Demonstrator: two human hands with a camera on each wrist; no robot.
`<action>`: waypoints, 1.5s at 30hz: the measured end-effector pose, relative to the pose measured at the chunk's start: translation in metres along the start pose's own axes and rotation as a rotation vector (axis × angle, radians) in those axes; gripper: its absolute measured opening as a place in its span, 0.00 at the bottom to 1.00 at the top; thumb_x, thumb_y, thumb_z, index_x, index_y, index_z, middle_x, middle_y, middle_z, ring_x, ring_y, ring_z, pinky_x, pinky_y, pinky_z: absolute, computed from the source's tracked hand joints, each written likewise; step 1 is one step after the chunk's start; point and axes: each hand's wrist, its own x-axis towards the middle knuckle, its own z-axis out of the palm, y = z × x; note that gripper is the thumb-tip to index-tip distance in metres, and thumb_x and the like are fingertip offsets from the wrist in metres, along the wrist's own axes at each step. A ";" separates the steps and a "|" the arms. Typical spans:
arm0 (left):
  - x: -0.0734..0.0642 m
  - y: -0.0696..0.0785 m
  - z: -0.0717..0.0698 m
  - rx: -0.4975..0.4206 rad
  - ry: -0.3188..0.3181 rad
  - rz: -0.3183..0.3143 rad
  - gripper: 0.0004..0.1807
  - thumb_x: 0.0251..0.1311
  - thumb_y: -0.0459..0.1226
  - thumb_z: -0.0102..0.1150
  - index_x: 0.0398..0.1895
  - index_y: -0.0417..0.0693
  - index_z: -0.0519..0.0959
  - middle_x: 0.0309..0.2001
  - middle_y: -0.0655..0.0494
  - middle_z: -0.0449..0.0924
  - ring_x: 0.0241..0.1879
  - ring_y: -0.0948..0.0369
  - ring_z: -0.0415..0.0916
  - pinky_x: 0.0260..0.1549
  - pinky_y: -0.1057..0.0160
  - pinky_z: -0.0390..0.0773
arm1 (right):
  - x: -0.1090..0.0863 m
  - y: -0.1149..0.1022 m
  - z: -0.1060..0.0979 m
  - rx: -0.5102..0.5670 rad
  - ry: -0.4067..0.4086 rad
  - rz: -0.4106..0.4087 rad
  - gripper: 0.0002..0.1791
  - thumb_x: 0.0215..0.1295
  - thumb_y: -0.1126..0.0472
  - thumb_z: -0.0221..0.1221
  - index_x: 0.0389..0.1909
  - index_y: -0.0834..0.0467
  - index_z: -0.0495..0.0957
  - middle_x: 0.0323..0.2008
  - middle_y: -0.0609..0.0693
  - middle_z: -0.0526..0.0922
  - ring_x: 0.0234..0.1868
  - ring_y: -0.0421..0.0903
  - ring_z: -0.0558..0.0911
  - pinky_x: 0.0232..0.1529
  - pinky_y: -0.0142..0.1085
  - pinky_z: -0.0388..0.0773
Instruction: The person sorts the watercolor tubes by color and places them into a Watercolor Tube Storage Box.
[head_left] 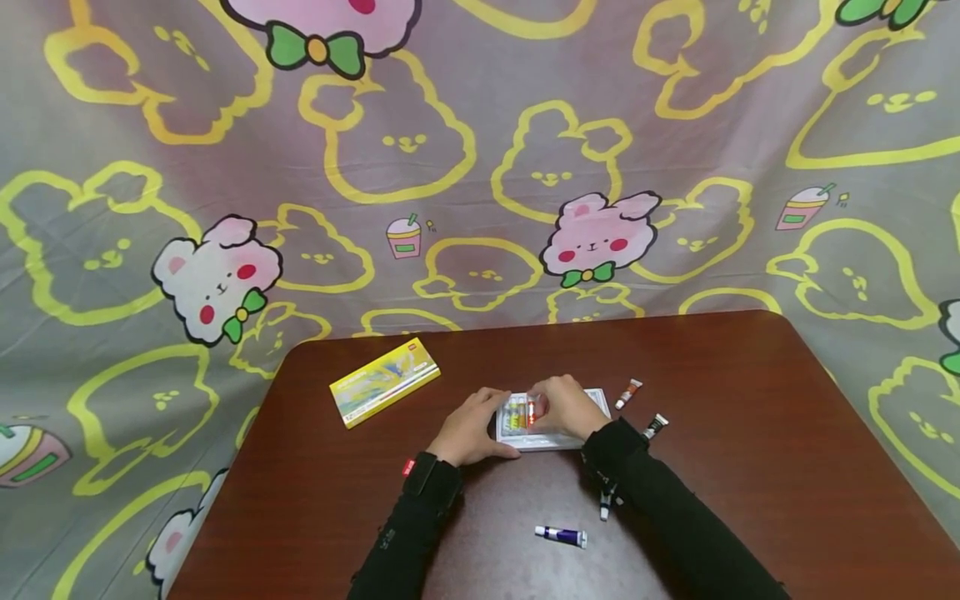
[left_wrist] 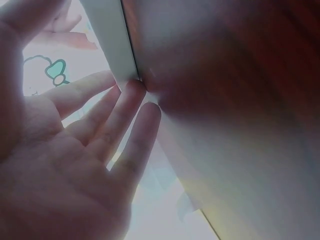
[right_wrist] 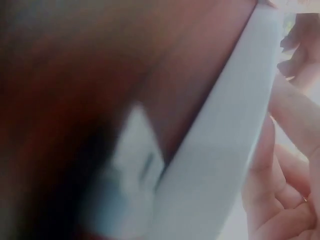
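A white tray (head_left: 525, 444) holds several small paint tubes, with yellow and green ones (head_left: 514, 414) at its left end. My left hand (head_left: 471, 427) rests against that end, thumb along the near edge. In the left wrist view its fingers (left_wrist: 131, 145) are fairly straight and touch the tray's side (left_wrist: 112, 42). Over the tray's middle, my right hand (head_left: 567, 407) pinches a red paint tube (head_left: 532, 412) among the others. The right hand covers much of the tray's right part. In the right wrist view, the tray's wall (right_wrist: 220, 135) shows beside the curled fingers (right_wrist: 272, 195).
A yellow box (head_left: 386, 382) lies at the back left of the brown table (head_left: 315, 500). Loose tubes lie about: an orange-red one (head_left: 628, 393) and a black one (head_left: 656, 426) to the right, a dark one (head_left: 605, 505) by the right sleeve, a purple one (head_left: 561, 536) in front.
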 end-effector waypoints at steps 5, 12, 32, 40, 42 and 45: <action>0.001 0.002 0.001 -0.001 0.001 0.008 0.54 0.41 0.54 0.77 0.73 0.47 0.63 0.65 0.50 0.68 0.60 0.55 0.65 0.59 0.47 0.74 | -0.004 -0.003 -0.006 -0.041 -0.042 -0.014 0.29 0.44 0.56 0.77 0.50 0.60 0.84 0.21 0.44 0.84 0.22 0.36 0.77 0.27 0.34 0.78; 0.004 0.004 0.001 -0.004 0.008 0.014 0.55 0.40 0.54 0.77 0.73 0.48 0.63 0.66 0.50 0.67 0.61 0.54 0.65 0.59 0.47 0.73 | -0.010 -0.008 -0.015 -0.440 -0.021 -0.198 0.29 0.51 0.45 0.71 0.50 0.58 0.84 0.36 0.55 0.87 0.38 0.50 0.80 0.42 0.44 0.83; 0.003 0.000 0.001 0.006 -0.003 -0.003 0.55 0.40 0.54 0.77 0.73 0.48 0.63 0.65 0.50 0.68 0.60 0.54 0.66 0.58 0.47 0.74 | -0.026 -0.010 -0.028 -0.355 -0.139 -0.188 0.25 0.65 0.50 0.62 0.60 0.57 0.78 0.49 0.61 0.84 0.50 0.55 0.80 0.51 0.50 0.80; 0.001 0.000 0.000 -0.005 0.003 -0.007 0.54 0.40 0.53 0.77 0.73 0.48 0.63 0.65 0.50 0.68 0.60 0.54 0.66 0.59 0.47 0.73 | -0.063 -0.007 -0.042 -0.266 -0.096 -0.162 0.23 0.63 0.51 0.64 0.57 0.55 0.81 0.43 0.53 0.86 0.37 0.43 0.77 0.37 0.39 0.80; 0.001 0.000 0.000 -0.005 0.000 -0.012 0.55 0.40 0.54 0.77 0.73 0.48 0.63 0.65 0.50 0.68 0.59 0.55 0.66 0.59 0.47 0.73 | -0.074 -0.003 -0.046 -0.244 -0.076 -0.134 0.22 0.62 0.51 0.65 0.55 0.55 0.82 0.41 0.52 0.85 0.34 0.41 0.75 0.34 0.36 0.78; 0.001 0.000 0.001 -0.002 0.003 -0.016 0.55 0.39 0.53 0.78 0.73 0.48 0.63 0.65 0.50 0.68 0.59 0.55 0.66 0.60 0.47 0.73 | -0.088 0.002 -0.051 -0.223 -0.037 -0.101 0.19 0.59 0.53 0.67 0.51 0.55 0.84 0.37 0.50 0.86 0.31 0.39 0.75 0.31 0.34 0.77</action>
